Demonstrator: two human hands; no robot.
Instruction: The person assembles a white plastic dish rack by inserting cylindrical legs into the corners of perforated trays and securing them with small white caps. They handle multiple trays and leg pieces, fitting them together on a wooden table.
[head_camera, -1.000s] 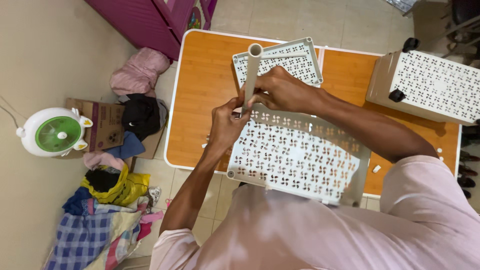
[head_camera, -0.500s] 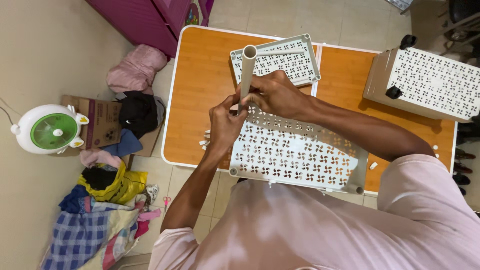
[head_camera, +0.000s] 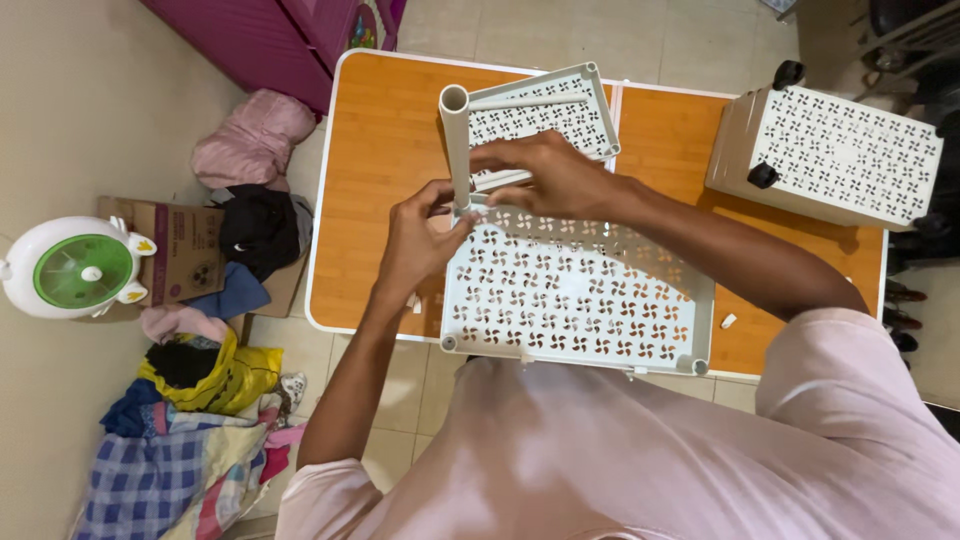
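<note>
a grey tube is held upright at the far left corner of a perforated shelf, which lies flat on the near part of an orange table. the tube's lower end is pinched by the fingers of the left hand, at the shelf corner. the right hand is laid over the same corner, fingers curled just beside the tube; whether it grips the tube cannot be told. a second shelf lies behind the hands. a stack of shelves stands at the table's far right. a green fan and clothes are seen on the floor at left.
</note>
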